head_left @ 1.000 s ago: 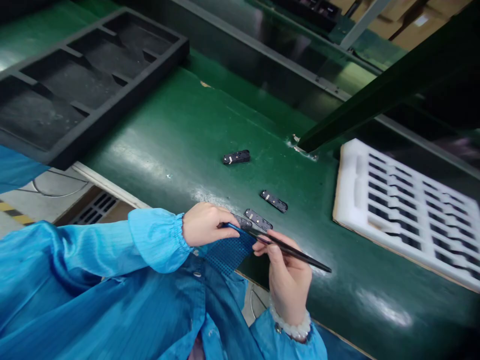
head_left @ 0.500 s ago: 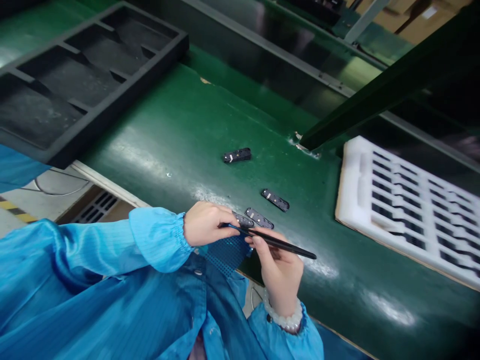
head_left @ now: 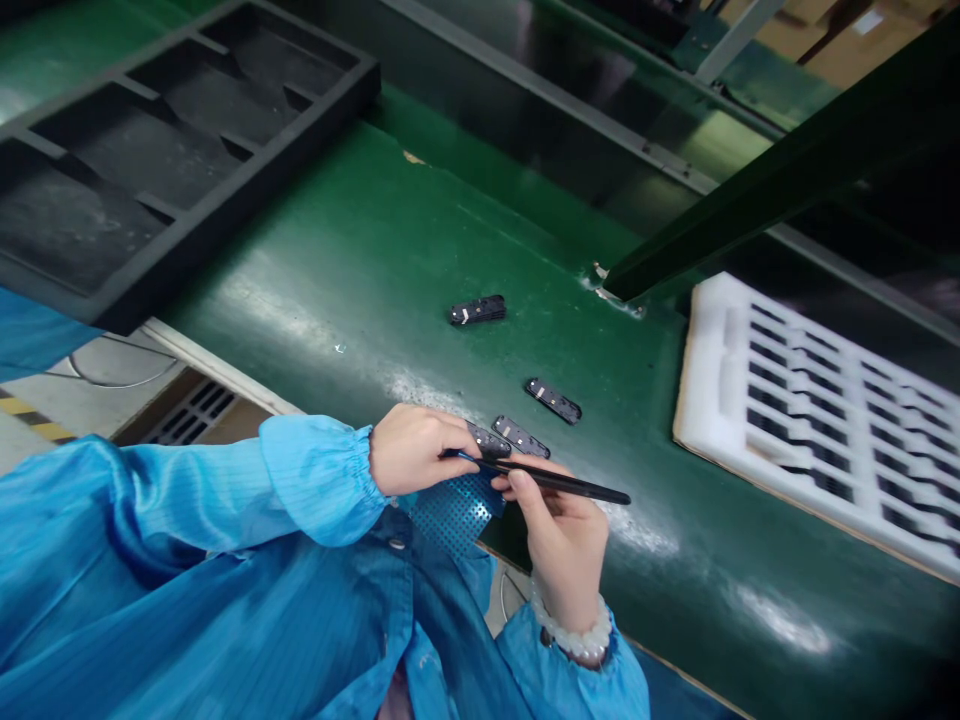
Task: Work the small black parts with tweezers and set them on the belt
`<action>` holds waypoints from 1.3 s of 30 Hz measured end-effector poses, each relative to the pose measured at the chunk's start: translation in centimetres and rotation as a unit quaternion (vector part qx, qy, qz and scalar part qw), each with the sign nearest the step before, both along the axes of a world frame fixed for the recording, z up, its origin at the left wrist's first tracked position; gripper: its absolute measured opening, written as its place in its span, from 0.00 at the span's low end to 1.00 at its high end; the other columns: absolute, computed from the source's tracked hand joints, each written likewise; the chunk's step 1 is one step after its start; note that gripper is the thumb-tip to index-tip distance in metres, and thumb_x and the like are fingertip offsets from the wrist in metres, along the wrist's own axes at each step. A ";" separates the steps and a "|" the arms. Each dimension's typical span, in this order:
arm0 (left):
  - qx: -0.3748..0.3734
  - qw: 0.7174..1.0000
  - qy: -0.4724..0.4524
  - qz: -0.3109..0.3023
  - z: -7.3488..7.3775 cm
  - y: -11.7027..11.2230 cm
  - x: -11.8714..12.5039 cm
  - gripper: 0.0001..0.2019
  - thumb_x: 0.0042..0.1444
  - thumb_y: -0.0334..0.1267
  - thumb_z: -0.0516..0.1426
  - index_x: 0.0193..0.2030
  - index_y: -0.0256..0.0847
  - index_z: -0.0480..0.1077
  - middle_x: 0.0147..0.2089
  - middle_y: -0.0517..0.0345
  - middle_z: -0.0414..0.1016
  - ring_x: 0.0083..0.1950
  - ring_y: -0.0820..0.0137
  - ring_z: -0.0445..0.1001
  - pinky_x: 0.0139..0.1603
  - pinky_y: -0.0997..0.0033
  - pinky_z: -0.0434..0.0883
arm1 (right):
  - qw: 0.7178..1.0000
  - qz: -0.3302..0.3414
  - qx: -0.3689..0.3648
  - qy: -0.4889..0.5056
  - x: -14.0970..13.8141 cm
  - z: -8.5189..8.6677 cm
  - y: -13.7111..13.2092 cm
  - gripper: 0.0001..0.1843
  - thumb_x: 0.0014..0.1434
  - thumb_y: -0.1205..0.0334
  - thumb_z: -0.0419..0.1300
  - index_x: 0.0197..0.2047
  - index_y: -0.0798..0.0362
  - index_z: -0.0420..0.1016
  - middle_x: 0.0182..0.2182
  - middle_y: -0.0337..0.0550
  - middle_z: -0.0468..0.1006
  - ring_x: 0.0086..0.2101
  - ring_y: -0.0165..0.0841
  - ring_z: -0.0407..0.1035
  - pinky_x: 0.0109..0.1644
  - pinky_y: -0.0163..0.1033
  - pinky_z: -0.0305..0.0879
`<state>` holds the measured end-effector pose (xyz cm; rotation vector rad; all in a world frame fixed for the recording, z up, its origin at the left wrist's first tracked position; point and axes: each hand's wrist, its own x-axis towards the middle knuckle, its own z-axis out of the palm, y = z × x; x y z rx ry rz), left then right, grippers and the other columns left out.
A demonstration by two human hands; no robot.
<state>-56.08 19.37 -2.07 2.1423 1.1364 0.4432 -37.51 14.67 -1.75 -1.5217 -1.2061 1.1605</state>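
So, the blue perforated sheet is pinched at its top edge by the left hand, held in front of the body at the bench edge. Black tweezers are gripped in the fingers of the right hand, tips pointed at that edge; whether anything is caught in the tips can't be told. Two dark slim parts are laid out just beyond on the green bench, a third partly hidden by the left fingers.
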 end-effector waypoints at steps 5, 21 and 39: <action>-0.006 1.000 -0.002 -0.008 -0.1 0.0 0.0 0.05 0.57 0.38 0.57 0.36 0.46 0.76 0.36 0.67 0.78 0.38 0.76 0.75 0.36 0.81 0.63 | 1.000 -0.002 -0.006 0.015 -0.1 0.1 0.1 0.09 0.52 0.57 0.64 0.35 0.53 0.78 0.24 0.40 0.80 0.25 0.31 0.76 0.31 0.35 0.75; 0.050 0.997 -0.059 -0.030 -0.7 -0.5 -0.4 0.11 0.63 0.42 0.52 0.38 0.44 0.75 0.37 0.63 0.77 0.40 0.76 0.74 0.43 0.80 0.65 | 0.992 -0.119 -0.002 -0.031 2.2 -0.8 0.4 0.15 0.51 0.53 0.65 0.35 0.56 0.78 0.23 0.42 0.80 0.24 0.31 0.74 0.30 0.35 0.71; 0.085 0.996 -0.010 -0.037 -0.9 -0.7 -0.2 0.13 0.64 0.42 0.50 0.37 0.43 0.75 0.53 0.62 0.74 0.47 0.73 0.75 0.52 0.74 0.68 | 0.992 -0.098 -0.044 -0.063 1.2 -0.4 1.8 0.18 0.48 0.49 0.66 0.34 0.57 0.78 0.23 0.44 0.80 0.24 0.34 0.76 0.26 0.35 0.71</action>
